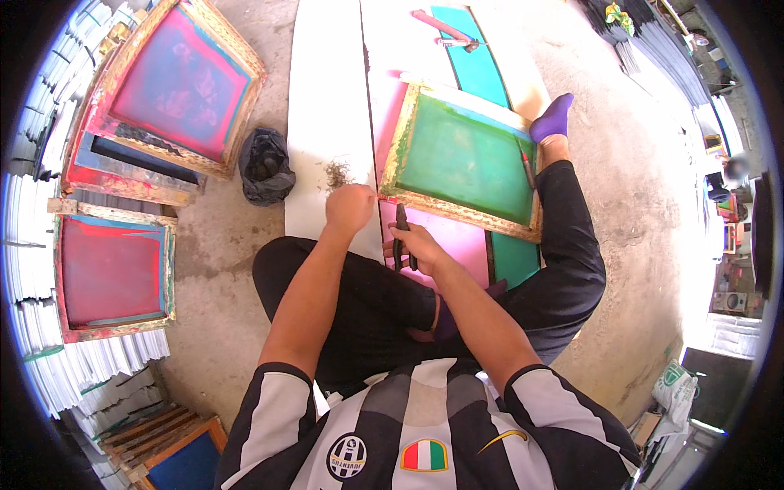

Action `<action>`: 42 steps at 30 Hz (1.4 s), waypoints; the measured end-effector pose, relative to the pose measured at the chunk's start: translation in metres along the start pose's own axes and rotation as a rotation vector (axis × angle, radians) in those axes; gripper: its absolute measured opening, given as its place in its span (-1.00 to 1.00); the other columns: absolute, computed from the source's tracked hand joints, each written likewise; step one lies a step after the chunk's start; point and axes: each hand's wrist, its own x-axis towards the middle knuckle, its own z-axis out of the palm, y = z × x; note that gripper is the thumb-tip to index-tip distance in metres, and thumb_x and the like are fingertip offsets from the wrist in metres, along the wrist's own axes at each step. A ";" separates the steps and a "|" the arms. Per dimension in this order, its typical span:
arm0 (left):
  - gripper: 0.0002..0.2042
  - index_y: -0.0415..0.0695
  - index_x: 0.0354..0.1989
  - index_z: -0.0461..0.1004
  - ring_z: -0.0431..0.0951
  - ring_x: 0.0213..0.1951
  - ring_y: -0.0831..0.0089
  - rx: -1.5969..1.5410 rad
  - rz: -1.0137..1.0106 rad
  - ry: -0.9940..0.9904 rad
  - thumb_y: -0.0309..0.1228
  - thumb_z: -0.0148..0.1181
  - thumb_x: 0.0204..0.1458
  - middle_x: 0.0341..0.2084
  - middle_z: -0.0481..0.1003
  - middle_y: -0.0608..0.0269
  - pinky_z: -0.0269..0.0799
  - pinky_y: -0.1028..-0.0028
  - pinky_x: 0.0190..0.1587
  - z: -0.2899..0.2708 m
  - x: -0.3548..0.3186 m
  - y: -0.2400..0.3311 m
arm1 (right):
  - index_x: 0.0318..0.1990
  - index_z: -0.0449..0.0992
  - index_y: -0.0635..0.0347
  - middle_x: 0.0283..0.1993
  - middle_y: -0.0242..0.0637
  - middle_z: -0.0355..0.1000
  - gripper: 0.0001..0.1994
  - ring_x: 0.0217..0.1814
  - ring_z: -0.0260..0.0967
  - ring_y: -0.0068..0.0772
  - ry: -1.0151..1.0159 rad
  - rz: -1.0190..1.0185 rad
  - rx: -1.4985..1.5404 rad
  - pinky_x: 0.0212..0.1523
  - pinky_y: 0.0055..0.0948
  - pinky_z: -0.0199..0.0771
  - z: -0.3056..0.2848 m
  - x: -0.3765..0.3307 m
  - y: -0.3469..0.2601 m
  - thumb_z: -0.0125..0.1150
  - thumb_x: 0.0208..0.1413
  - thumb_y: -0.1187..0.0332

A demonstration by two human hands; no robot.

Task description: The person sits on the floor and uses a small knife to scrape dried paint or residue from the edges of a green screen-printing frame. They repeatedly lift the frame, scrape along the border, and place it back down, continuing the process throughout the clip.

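My right hand is closed around black-handled pliers, whose dark head points away from me, close to the near edge of a screen-printing frame. The frame is wooden and worn, with green mesh, and lies tilted across the white, pink and teal boards. My left hand is closed by the frame's near left corner. Whatever its fingers pinch is too small to make out. Just beyond that hand sits a small pile of thin brownish bits. A slim red-and-dark tool rests on the frame's right side.
My purple-socked foot is against the frame's far right corner. A black plastic bag stands left of the boards. More printing frames lean at the left by stacked sheets. A reddish roll and a cutter lie at the far end.
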 end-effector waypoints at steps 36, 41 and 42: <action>-0.78 -0.03 -0.33 0.68 0.64 -0.24 -0.09 -0.206 -0.151 -0.119 -0.48 0.09 -0.06 -0.35 0.62 -0.08 0.58 0.02 -0.17 0.023 0.015 -0.002 | -0.21 0.43 0.34 -0.49 -0.14 0.45 -0.78 -0.61 0.42 -0.27 0.318 -0.150 -0.348 -0.65 -0.20 0.42 -0.018 0.061 0.032 0.09 0.15 0.32; -0.69 0.05 -0.11 0.70 0.63 -0.18 -0.02 -0.211 -0.220 -0.154 -0.40 0.13 0.00 -0.23 0.64 -0.03 0.56 0.13 -0.08 0.014 0.011 0.001 | -0.17 0.44 0.28 -0.48 -0.23 0.42 -0.85 -0.56 0.41 -0.33 0.112 -0.179 0.033 -0.56 -0.30 0.47 -0.027 0.060 0.043 0.12 0.16 0.42; -0.71 0.05 -0.11 0.70 0.63 -0.17 0.01 -0.165 -0.199 -0.119 -0.38 0.16 0.01 -0.22 0.64 0.00 0.56 0.14 -0.07 0.010 0.010 0.003 | -0.15 0.44 0.26 -0.48 -0.24 0.41 -0.86 -0.56 0.40 -0.33 0.063 -0.147 0.101 -0.55 -0.32 0.47 -0.026 0.049 0.036 0.11 0.17 0.44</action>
